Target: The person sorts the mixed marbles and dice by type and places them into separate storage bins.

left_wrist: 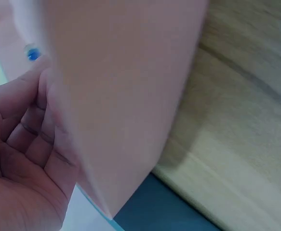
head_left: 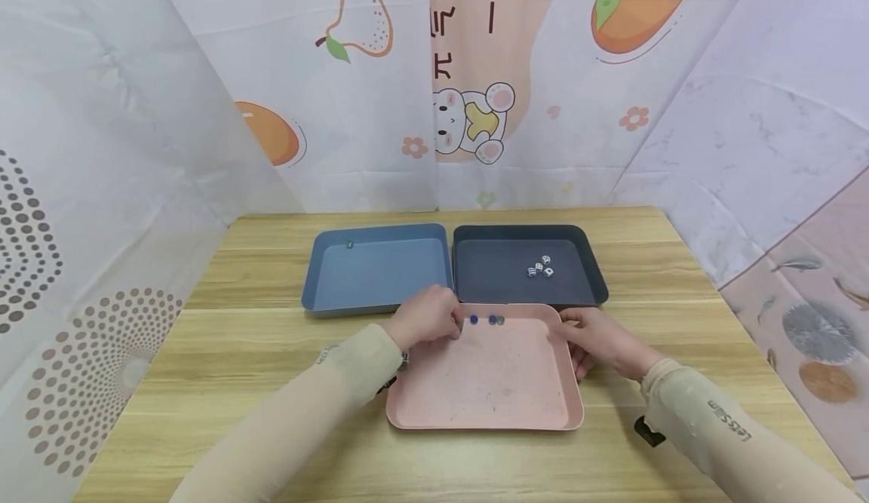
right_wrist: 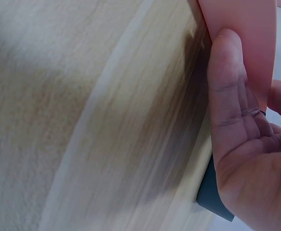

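A shallow pink tray lies nearest on the table. My left hand reaches over its back left corner, with the thumb and fingertips close together near the tray floor. In the left wrist view the tray wall partly covers these fingertips, so what lies between them is hidden. Just right of them sit a small blue piece, another blue piece and a yellowish piece. My right hand grips the tray's right wall near the back corner, its fingers against the outer side in the right wrist view.
Behind the pink tray stand a blue tray on the left, with a small green piece in it, and a dark navy tray on the right, with several white dice. A printed curtain hangs behind the wooden table.
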Tool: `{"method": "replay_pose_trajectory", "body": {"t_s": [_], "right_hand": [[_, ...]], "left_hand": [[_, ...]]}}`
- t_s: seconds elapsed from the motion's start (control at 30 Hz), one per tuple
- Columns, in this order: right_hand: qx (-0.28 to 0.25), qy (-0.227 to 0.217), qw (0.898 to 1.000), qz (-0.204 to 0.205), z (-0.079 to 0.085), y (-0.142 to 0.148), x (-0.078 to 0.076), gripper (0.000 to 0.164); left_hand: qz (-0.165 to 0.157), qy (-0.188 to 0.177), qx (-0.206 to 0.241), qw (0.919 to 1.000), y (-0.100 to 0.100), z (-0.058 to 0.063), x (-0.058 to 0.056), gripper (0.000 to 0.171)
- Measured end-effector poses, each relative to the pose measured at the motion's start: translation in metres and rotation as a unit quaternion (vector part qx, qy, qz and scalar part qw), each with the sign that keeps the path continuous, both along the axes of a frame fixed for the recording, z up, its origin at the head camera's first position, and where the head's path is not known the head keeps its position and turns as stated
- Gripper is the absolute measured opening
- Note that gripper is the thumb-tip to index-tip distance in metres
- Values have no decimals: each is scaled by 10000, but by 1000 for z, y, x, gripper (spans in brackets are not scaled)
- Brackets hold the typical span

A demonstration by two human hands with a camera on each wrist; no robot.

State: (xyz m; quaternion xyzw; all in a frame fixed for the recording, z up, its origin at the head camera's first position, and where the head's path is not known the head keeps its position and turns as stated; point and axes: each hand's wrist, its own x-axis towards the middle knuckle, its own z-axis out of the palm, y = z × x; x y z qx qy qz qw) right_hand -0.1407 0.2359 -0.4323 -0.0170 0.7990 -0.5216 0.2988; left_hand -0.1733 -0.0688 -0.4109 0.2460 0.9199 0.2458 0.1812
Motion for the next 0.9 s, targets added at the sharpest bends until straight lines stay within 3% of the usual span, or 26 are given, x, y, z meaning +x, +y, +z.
{"method": "replay_pose_trajectory", "body": {"t_s": [0.17,0.33,0.6,0.9], "right_hand": [[13,30,10000,-13,-1,0,0,31],[27,25,10000,-7,-2,0,0,30],[50,-46,10000,-6,-2,0,-1,29],[86,-11,10000,-18,-3,1,-1,30]], "left_hand": [[-41,-164,557,9983,-8,10,-4,17],[185,-411,1035,9936,-20,19,-7,15],[1009,-699,1649,9786,-47,24,-21,21],[1831,-643,1922,9620,-83,19,-38,18]]}}
